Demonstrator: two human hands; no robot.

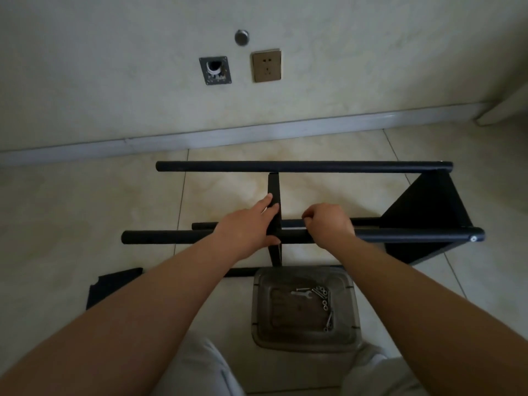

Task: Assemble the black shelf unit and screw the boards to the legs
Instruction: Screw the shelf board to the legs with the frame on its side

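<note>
Nearest, a clear plastic tub [305,342] is seen on the tiled floor, with one small wrench [302,294] and a heap of screws [325,305] inside, too clustered to be counted. One loose black board [110,285] is laid flat to the left of it. The shelf unit [423,221] is laid on its side; four black legs are counted, the near upper leg [160,237] and far leg [303,166] being clearest. Two boards are fitted: an end board at the right, and a middle board [274,187] seen edge-on. The left hand [251,227] is pressed on the middle board, fingers straight, thumb under. The right hand [328,224] is curled at the near upper leg; what is pinched cannot be told. On the wall, one socket [266,65], one open box [215,70], one round cap [242,37] are seen
</note>
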